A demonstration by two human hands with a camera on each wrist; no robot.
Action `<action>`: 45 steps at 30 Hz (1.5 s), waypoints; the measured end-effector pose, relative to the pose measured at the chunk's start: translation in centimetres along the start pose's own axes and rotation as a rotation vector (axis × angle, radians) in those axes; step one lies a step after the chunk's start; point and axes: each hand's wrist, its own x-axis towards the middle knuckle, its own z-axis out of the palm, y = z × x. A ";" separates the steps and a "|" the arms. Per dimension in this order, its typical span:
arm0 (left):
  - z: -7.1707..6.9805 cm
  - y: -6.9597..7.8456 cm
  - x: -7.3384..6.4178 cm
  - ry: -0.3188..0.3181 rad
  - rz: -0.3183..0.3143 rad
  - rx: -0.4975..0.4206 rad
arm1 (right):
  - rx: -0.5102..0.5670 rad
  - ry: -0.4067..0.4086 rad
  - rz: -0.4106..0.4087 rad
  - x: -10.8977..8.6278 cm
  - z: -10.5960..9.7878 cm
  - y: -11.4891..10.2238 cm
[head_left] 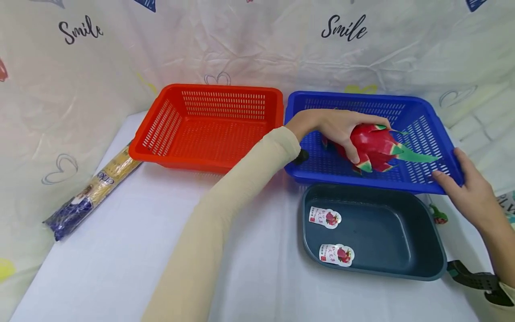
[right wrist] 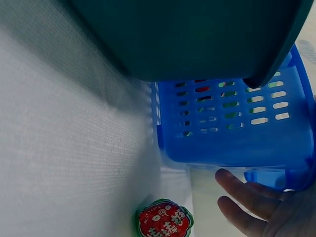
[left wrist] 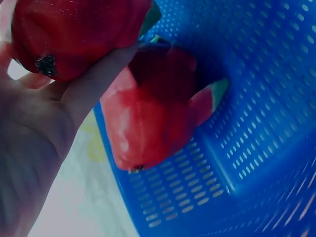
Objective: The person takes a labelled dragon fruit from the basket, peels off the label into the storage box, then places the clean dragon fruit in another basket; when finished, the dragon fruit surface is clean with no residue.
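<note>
My left hand reaches into the blue basket and grips a red dragon fruit with long green-tipped scales. Thumb and fingers wrap its stem end, as the left wrist view also shows. Below that fruit, a second dragon fruit lies in the basket, mostly hidden by the hand in the head view. At the basket's front right corner, my right hand holds the rim, thumb over the edge and fingers along the outside. The right wrist view shows its fingers beside the basket's perforated side.
A dark green bin with two fruit stickers on its wall stands in front of the blue basket. Beside it lies a round red-and-green candy pack. An orange-red basket stands to the left, and a long pack of noodles leans near it.
</note>
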 end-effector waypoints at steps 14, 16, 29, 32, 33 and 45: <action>0.8 -0.4 1.1 -0.140 -0.101 0.120 | 0.020 -0.014 -0.008 -1.0 -0.3 -2.1; 0.7 -0.2 1.1 -0.149 -0.146 0.170 | 0.024 -0.013 -0.014 -0.9 -0.3 -2.1; 0.7 0.4 0.8 -0.216 -0.310 0.231 | 0.027 -0.011 0.001 -0.7 -0.2 -1.7; 0.7 0.3 0.8 -0.211 -0.293 0.274 | 0.027 -0.011 0.001 -0.6 -0.2 -1.6; 0.6 0.3 0.8 -0.210 -0.287 0.286 | 0.027 -0.011 0.001 -0.6 -0.2 -1.5; 1.1 0.8 0.0 -0.213 -0.243 0.469 | 0.034 -0.016 -0.081 -0.3 -0.2 -1.6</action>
